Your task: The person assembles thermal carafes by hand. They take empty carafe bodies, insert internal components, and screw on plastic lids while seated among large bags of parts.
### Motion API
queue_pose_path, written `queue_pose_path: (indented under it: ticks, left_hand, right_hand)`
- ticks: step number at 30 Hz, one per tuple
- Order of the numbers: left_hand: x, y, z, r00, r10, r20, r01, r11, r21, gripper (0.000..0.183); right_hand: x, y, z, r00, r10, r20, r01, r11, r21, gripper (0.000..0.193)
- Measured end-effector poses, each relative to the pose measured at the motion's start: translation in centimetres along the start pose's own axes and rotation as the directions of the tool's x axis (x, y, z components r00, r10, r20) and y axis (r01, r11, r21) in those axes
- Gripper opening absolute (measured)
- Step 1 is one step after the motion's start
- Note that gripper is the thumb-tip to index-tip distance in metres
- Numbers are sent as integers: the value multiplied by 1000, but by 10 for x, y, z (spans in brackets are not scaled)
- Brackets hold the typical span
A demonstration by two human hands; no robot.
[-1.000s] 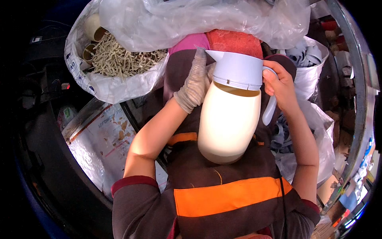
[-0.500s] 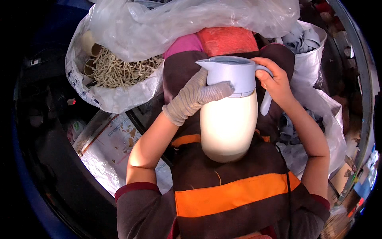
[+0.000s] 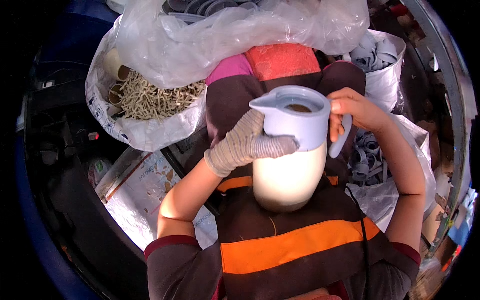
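Observation:
A thermos jug with a cream body (image 3: 285, 182) and a pale blue-grey spouted collar (image 3: 295, 122) rests on my lap against a dark apron. Its round mouth shows from above, the spout pointing left. My left hand (image 3: 245, 142), in a grey striped glove, grips the collar from the left, thumb across its front. At the other side my bare right hand (image 3: 357, 110) has its fingers curled round the upper part of the blue-grey handle (image 3: 341, 142). The handle's lower end hangs free, apart from the body.
A white sack (image 3: 150, 135) at left holds many short beige pieces (image 3: 160, 95) and cream cylinders. Clear plastic sheeting (image 3: 240, 47) lies across the far side, before a red pad (image 3: 285, 62). Bags at right hold blue-grey handle-like parts (image 3: 367, 160) and curved parts (image 3: 375, 52).
The jug has shifted slightly nearer and tipped, so more of its mouth shows. My right hand has turned and its fingers now curl lower, inside the handle. My left hand keeps its grip.

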State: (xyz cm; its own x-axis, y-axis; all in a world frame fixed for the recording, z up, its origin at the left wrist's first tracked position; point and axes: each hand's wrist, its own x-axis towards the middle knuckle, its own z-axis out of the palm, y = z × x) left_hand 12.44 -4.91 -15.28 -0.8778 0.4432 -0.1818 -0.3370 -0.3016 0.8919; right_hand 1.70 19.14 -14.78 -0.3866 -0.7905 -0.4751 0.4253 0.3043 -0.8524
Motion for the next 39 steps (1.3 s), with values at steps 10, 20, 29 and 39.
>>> queue_pose_path:
  ticks: [10,20,29,39]
  left_hand:
    - [0,-34,-45,919,26,-393,16,995,102,45]
    - [36,-106,17,973,-21,-231,232,127,964,93]
    - [45,-90,8,985,-151,-77,102,164,981,87]
    - [17,-1,40,966,246,82,-197,490,849,79]
  right_hand:
    - [-75,-4,-59,620,-277,-734,216,960,-179,43]
    - [-2,-29,-19,577,-604,-550,212,760,-614,32]
    - [9,-20,-19,660,-589,-466,255,759,-599,44]
    - [15,-18,-27,662,-652,-369,273,668,-692,35]
